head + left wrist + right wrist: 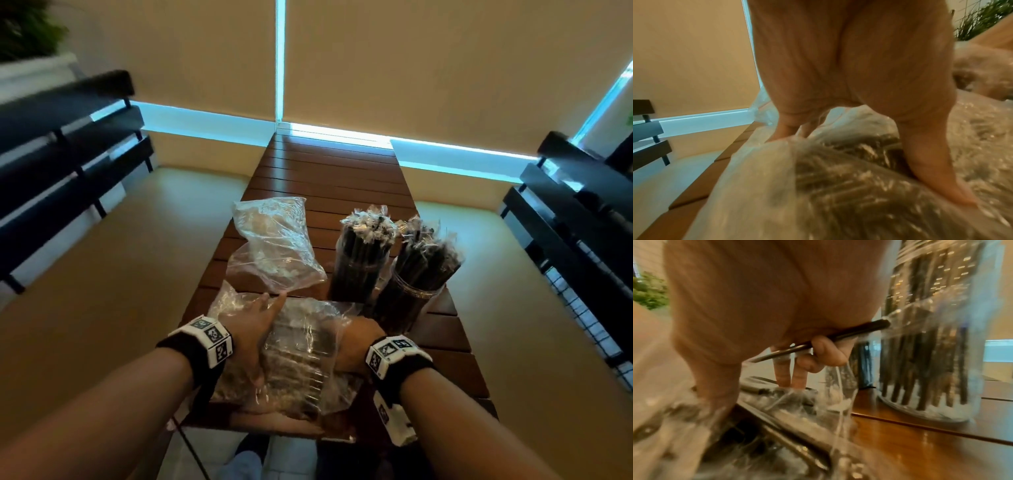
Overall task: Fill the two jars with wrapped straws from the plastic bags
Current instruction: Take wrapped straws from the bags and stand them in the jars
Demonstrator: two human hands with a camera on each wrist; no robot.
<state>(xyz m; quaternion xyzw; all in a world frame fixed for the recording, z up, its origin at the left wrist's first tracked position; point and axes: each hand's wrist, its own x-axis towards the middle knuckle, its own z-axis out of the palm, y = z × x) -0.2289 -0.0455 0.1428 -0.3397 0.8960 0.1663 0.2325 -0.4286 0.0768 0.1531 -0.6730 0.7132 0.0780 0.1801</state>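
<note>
Two clear jars [359,270] [409,298] stand right of centre on the slatted wooden table [329,171], both packed with black wrapped straws [368,236]. A plastic bag [301,353] holding more straws lies at the near edge. My left hand [255,329] presses flat on this bag, fingers straight; the left wrist view shows its thumb [937,178] on the plastic bag [818,194]. My right hand [356,339] reaches into the bag's right end. In the right wrist view it grips one black straw [818,340] with curled fingers [828,353], beside the near jar [931,345].
An empty crumpled plastic bag [274,246] lies behind the full one, left of the jars. Black slatted benches [68,144] [575,219] flank the table over a light floor. Window blinds close off the far end. A potted plant [27,31] sits at top left.
</note>
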